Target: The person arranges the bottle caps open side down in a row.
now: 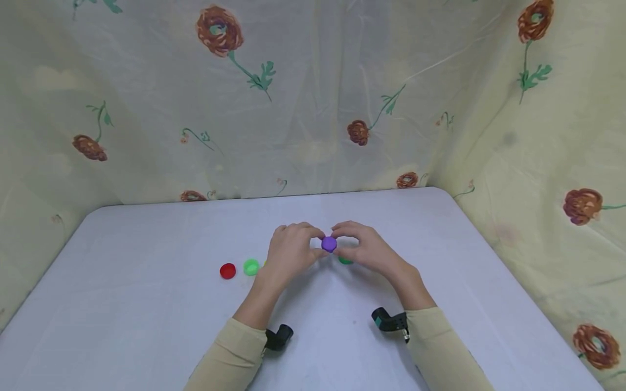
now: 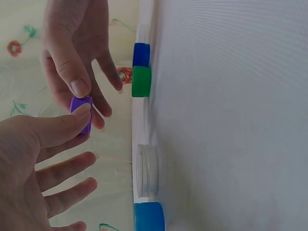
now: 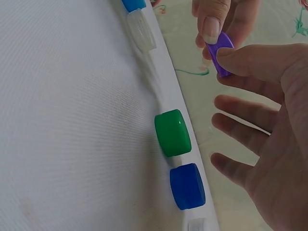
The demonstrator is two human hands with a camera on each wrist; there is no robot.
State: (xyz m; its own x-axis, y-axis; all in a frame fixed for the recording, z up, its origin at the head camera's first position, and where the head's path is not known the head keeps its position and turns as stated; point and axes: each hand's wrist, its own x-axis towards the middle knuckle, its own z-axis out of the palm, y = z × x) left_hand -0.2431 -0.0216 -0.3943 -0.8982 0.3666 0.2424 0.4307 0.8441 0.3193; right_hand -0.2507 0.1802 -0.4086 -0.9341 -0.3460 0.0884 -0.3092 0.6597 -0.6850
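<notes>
A small purple bottle cap (image 1: pixel 329 244) is held up above the table between both hands. My left hand (image 1: pixel 292 251) pinches its left side between thumb and index finger. From the other side, the thumb and index finger of my right hand (image 1: pixel 368 251) pinch it too. In the left wrist view the purple cap (image 2: pixel 82 114) is seen edge-on, and the other left fingers are spread loosely. The right wrist view shows the purple cap (image 3: pixel 220 54) tilted, both thumbs on it. Just below the right hand, a green cap (image 1: pixel 345 260) on the table is partly hidden.
Left of the hands lie a red cap (image 1: pixel 227 271) and a light green cap (image 1: pixel 251 266). The wrist views show a dark blue cap (image 3: pixel 187 186), a clear cap (image 2: pixel 147 171) and a light blue cap (image 2: pixel 149 216) on the white table (image 1: pixel 146 326). Flowered curtains (image 1: pixel 303 108) surround the table.
</notes>
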